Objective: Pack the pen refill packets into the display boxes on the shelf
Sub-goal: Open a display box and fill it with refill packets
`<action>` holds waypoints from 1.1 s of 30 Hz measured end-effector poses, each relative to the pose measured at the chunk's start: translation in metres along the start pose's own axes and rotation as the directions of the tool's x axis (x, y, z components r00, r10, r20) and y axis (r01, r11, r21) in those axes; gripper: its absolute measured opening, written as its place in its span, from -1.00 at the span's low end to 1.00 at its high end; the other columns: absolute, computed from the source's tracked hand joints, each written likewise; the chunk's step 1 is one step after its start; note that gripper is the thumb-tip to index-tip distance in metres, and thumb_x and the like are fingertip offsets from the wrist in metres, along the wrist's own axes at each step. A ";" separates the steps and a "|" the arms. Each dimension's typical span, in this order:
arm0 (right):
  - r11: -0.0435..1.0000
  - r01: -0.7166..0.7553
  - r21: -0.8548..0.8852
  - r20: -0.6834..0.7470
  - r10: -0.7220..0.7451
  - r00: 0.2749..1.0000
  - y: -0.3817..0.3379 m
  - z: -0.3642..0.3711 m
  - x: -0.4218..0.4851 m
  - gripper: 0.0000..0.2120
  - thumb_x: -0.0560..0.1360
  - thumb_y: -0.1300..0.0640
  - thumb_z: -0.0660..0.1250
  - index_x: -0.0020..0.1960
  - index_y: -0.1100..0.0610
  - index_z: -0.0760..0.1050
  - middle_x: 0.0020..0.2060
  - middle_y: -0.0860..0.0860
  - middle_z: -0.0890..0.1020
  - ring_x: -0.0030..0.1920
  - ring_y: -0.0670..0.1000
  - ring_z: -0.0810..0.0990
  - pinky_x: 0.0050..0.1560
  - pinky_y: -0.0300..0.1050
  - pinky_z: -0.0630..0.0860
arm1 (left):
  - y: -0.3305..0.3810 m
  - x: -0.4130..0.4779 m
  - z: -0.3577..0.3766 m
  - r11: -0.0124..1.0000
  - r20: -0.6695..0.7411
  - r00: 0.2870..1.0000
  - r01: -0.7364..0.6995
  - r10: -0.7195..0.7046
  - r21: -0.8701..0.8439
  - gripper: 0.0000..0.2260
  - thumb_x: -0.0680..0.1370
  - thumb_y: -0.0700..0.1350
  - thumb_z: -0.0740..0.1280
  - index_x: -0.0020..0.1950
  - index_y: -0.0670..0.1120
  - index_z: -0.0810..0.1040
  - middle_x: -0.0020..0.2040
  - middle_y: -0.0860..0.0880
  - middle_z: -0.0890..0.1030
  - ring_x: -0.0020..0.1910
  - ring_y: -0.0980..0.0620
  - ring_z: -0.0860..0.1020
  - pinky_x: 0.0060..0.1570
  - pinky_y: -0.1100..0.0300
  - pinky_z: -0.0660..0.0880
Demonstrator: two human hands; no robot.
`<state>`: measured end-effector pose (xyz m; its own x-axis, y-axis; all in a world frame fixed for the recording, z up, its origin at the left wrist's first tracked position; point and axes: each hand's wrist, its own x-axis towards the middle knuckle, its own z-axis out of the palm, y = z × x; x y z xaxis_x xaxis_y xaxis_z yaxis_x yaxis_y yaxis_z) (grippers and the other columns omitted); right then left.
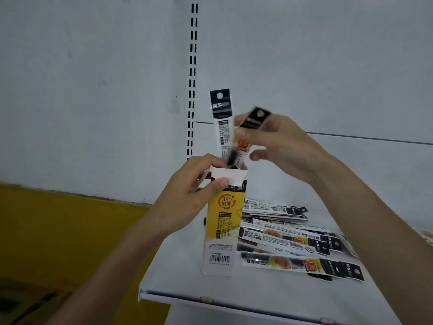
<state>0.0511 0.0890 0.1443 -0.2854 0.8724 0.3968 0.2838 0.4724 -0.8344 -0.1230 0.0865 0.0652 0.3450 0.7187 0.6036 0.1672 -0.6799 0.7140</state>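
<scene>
A tall yellow and white display box [222, 228] stands upright on the white shelf [178, 275]. My left hand [187, 195] grips its top, thumb on the open flap. One refill packet [222, 123] sticks up out of the box opening. My right hand [278, 141] pinches a second packet [254, 119] by its black header, tilted, with its lower end in the box mouth. A loose pile of several refill packets [293, 242] lies flat on the shelf just right of the box.
The shelf's front edge [210, 299] runs below the box. A white back panel with a slotted upright [192, 78] rises behind. A yellow surface [58, 231] lies lower left, beyond the shelf's left end.
</scene>
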 end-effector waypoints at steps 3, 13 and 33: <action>0.939 0.062 -0.337 -0.035 -0.079 0.996 0.004 0.006 0.000 -0.94 0.38 0.15 0.45 -0.24 0.10 0.59 -0.30 0.04 0.65 -0.27 0.01 0.56 -0.22 -0.09 0.44 | 0.000 0.001 0.004 0.999 0.004 1.000 -0.031 0.031 -0.012 -0.86 0.41 0.10 0.22 -0.05 0.21 0.45 0.07 0.07 0.51 0.02 0.28 0.49 -0.17 0.49 0.44; 0.928 0.126 -0.350 -0.005 -0.137 0.991 0.012 0.015 -0.010 -0.87 0.53 0.07 0.28 -0.09 0.01 0.60 -0.18 -0.13 0.68 -0.12 -0.18 0.61 -0.04 -0.32 0.45 | 0.006 -0.004 0.005 0.990 -0.075 0.997 0.025 -0.035 -0.139 -0.58 0.41 0.03 0.28 0.14 0.39 0.20 0.07 0.25 0.40 -0.04 0.38 0.53 -0.21 0.46 0.49; 0.614 -0.235 -0.754 0.144 0.503 0.852 0.120 -0.021 -0.056 -0.66 0.32 -0.08 0.50 0.03 0.00 0.55 -0.17 -0.11 0.61 -0.17 -0.14 0.55 -0.17 -0.28 0.44 | -0.010 0.001 0.017 0.999 -0.192 0.981 -0.025 0.032 0.041 -0.80 0.55 -0.14 0.23 -0.06 0.20 0.37 0.09 0.00 0.49 -0.04 0.08 0.51 -0.25 0.48 0.44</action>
<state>0.1209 0.0996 0.0297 -0.2325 0.9630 -0.1367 0.9311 0.1797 -0.3174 -0.1080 0.0914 0.0530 0.1665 0.7111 0.6830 0.1964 -0.7028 0.6838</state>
